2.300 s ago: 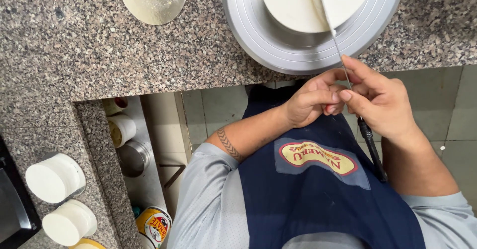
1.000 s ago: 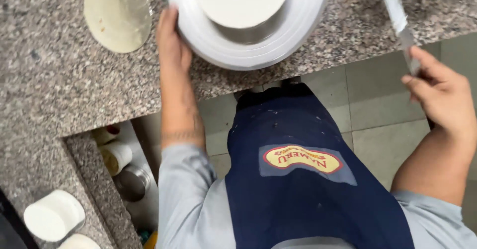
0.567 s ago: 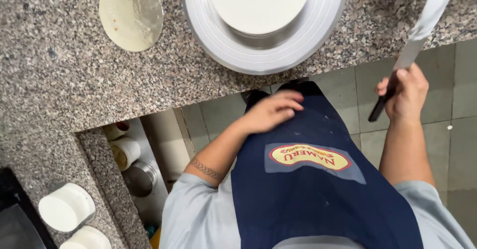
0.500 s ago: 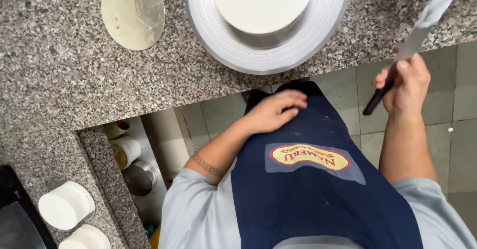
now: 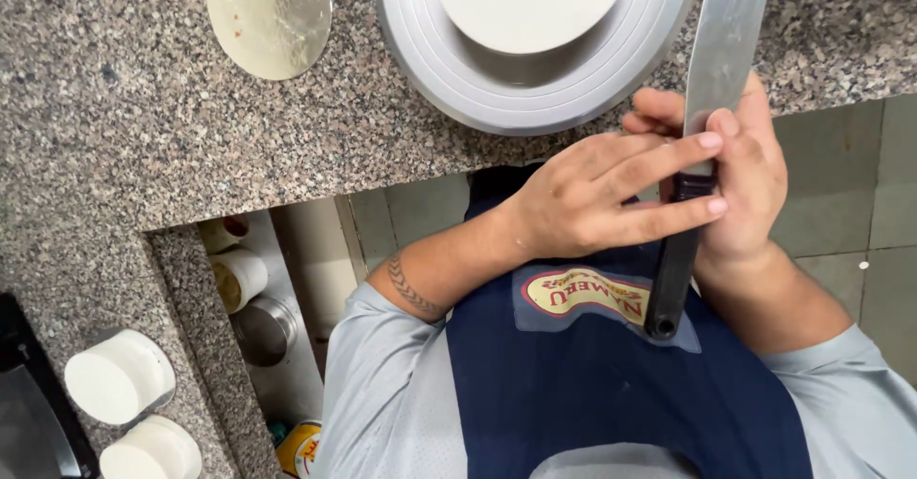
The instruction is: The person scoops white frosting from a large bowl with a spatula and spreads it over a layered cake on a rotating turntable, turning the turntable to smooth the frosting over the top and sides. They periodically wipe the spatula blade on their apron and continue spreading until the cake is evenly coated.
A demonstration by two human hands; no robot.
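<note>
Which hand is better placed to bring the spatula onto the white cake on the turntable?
Right. The right hand wraps the spatula where black handle meets blade, with the blade pointing toward the cake on the turntable. The left hand only lays flat fingers across it.

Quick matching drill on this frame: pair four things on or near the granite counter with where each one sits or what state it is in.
Things:
1. Long steel spatula with black handle
2. White round cake
3. Thin gold round cake board
4. Two white cylindrical containers

Places or states:
A. Lying flat on the speckled counter, left of the turntable
B. At the lower left, on the counter's side section
C. Held in the right hand, left hand's fingers across it
D. Centred on the grey metal turntable

Pairs: 1-C, 2-D, 3-A, 4-B
</note>
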